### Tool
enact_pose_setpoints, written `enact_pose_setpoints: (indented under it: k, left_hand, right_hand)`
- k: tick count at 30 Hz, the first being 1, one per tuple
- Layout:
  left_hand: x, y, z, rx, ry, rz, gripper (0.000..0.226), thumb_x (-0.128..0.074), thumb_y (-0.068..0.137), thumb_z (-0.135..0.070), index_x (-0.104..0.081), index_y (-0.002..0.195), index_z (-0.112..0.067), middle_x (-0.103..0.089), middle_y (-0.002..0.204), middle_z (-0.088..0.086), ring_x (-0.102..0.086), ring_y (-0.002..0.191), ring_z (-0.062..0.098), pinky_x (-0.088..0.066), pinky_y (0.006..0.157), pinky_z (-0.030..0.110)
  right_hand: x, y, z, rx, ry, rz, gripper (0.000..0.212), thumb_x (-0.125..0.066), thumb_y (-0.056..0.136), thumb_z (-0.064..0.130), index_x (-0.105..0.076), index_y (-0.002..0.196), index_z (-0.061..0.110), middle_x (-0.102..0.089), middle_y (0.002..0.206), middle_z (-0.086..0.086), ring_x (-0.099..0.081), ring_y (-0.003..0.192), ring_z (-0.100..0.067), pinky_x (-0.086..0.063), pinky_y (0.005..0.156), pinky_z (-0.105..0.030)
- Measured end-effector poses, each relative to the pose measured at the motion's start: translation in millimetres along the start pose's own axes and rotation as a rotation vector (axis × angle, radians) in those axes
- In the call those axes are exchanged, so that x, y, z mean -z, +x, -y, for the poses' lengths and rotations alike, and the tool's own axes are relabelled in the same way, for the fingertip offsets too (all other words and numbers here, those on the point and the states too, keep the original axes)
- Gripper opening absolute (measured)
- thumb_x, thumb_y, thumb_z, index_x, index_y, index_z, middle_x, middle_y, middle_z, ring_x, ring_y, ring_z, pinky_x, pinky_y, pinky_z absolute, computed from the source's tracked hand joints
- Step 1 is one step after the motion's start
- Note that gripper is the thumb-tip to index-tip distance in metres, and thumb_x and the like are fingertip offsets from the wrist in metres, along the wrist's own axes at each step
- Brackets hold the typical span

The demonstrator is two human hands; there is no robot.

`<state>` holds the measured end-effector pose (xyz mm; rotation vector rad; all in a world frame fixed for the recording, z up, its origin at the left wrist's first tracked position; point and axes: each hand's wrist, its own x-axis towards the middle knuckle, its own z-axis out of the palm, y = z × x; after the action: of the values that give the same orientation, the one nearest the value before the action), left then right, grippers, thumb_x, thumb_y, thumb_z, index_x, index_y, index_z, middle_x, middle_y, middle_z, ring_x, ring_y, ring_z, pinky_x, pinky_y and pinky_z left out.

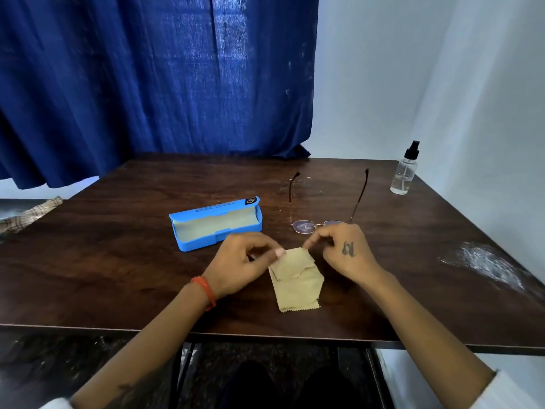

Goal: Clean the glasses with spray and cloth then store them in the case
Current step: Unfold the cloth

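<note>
Left hand [241, 258]: fingers curled, thumb and forefinger pinching the far left corner of the cloth.
Right hand [343, 250]: fingers curled, pinching the far right corner of the same folded edge; a dark mark shows on its back.
Cloth [298, 281]: tan, zigzag-cut edges, lying on the bench between the hands; its far part is folded back toward the person; long axis runs from 12 to 6 o'clock.
Glasses [317, 224]: at 12 o'clock from the right hand, just beyond its knuckles; lenses face the person, both temples are unfolded and point away toward 12 o'clock; the right lens is partly hidden by the hand.
Case [216, 224]: blue, lid open, pale lining showing; at 11 o'clock from the left hand, long axis roughly 9 to 3 o'clock, right end slightly farther away.
Spray bottle [404, 169]: clear with black pump top, upright, at 1 o'clock, near the bench's far right corner, well apart from the glasses.
Bench [118, 261]: dark wood grain, a whitish smear at 3 o'clock.
Curtain [147, 84]: blue, hanging behind the bench at 11 o'clock.
</note>
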<state>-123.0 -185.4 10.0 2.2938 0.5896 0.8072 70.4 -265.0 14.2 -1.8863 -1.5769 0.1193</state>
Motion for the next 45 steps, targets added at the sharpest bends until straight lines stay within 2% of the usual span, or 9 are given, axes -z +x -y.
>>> enact_pose_setpoints:
  k: [3,8,11,15,20,27,32,38,45]
  left_hand:
    - [-2,9,4,0.091,0.175,-0.126,0.015,-0.062,0.084,-0.027,-0.069,0.096,-0.021,-0.07,0.097,-0.003,-0.061,0.09,0.011,-0.047,0.083,0.025]
    - [-8,21,9,0.209,0.304,0.131,0.037,-0.07,0.078,-0.03,-0.062,0.112,-0.018,-0.063,0.095,-0.004,-0.056,0.09,0.007,-0.04,0.079,0.013]
    - [-9,25,5,0.174,0.229,0.041,0.015,-0.071,0.077,-0.016,-0.069,0.092,-0.017,-0.06,0.08,-0.007,-0.054,0.073,0.004,-0.039,0.065,0.007]
    - [-11,19,9,-0.122,0.284,-0.176,0.019,-0.069,0.072,0.001,-0.069,0.084,-0.014,-0.059,0.08,-0.003,-0.055,0.073,0.009,-0.045,0.067,0.019]
    - [-12,-5,17,-0.31,0.32,-0.037,0.025,-0.067,0.073,-0.001,-0.07,0.09,-0.019,-0.063,0.088,-0.002,-0.058,0.082,0.005,-0.051,0.071,0.024]
    - [-7,-3,10,-0.076,0.245,-0.128,0.028,-0.057,0.08,-0.041,-0.067,0.1,-0.025,-0.065,0.094,-0.008,-0.056,0.09,0.007,-0.048,0.08,0.028]
    - [-11,3,14,0.076,0.37,0.113,0.041,-0.062,0.079,-0.044,-0.055,0.119,-0.035,-0.063,0.108,-0.012,-0.051,0.109,0.01,-0.04,0.096,0.039]
    - [-21,15,-2,-0.024,0.163,-0.064,0.027,-0.069,0.071,-0.001,-0.068,0.092,-0.018,-0.064,0.085,-0.006,-0.057,0.076,-0.005,-0.04,0.071,0.004]
    - [-52,33,-6,-0.165,0.242,-0.167,0.027,-0.057,0.067,0.012,-0.061,0.079,-0.012,-0.055,0.084,0.002,-0.05,0.073,0.01,-0.037,0.065,0.012]
  right_hand:
    - [1,4,3,0.01,0.011,0.024,0.025,-0.062,0.084,0.007,-0.071,0.103,0.02,-0.07,0.106,0.004,-0.062,0.099,-0.008,-0.042,0.088,-0.016]
    - [-4,14,11,-0.001,-0.005,0.365,0.032,-0.072,0.078,0.015,-0.067,0.109,0.015,-0.067,0.105,0.001,-0.061,0.091,-0.012,-0.049,0.08,-0.026]
    - [-3,17,14,0.042,-0.015,0.282,0.015,-0.074,0.073,0.01,-0.073,0.086,0.016,-0.066,0.079,0.005,-0.057,0.069,-0.004,-0.047,0.066,-0.023]
    - [-3,7,10,0.259,-0.059,-0.084,0.017,-0.068,0.068,-0.001,-0.069,0.073,0.016,-0.06,0.079,0.003,-0.053,0.068,-0.004,-0.043,0.062,-0.018]
    - [-2,-17,-1,0.433,-0.116,-0.002,0.029,-0.059,0.061,-0.009,-0.071,0.072,0.016,-0.069,0.077,0.004,-0.061,0.072,-0.008,-0.05,0.065,-0.023]
    - [2,-13,-2,0.124,0.151,-0.039,0.02,-0.061,0.076,0.019,-0.073,0.092,0.022,-0.071,0.09,0.007,-0.064,0.081,-0.006,-0.053,0.076,-0.028]
    - [-3,-7,6,-0.012,0.017,0.311,0.05,-0.074,0.075,0.028,-0.059,0.122,0.02,-0.063,0.111,0.007,-0.058,0.092,-0.006,-0.047,0.084,-0.025]
    - [2,-6,5,0.045,0.067,0.056,0.02,-0.077,0.066,0.007,-0.071,0.075,0.023,-0.06,0.07,0.013,-0.056,0.067,-0.001,-0.046,0.067,-0.022]
    - [10,-7,-20,0.283,-0.096,-0.285,0.027,-0.071,0.061,-0.011,-0.071,0.07,0.015,-0.061,0.079,0.002,-0.057,0.072,-0.007,-0.042,0.068,-0.012]
